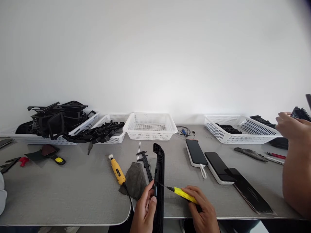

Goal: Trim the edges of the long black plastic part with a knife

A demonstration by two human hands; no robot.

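My left hand (145, 208) is closed around a long black plastic trim piece (159, 168), held upright at the table's front edge with its curved end at the top. My right hand (202, 208) grips a yellow utility knife (185, 194). The knife's thin blade points left and meets the trim piece just above my left fingers; whether it cuts in cannot be seen. Behind the trim piece lies a black caliper (145, 165). A grey cloth (134, 180) and a yellow rotary tool (117, 171) with a cord rest to the left.
White baskets (150, 135) line the wall; the left ones hold black plastic parts (58, 121). Phones on white power banks (196, 152) lie right of centre. A scraper (54, 157) lies at left. Another person's hand (293, 127) holds a black part at far right.
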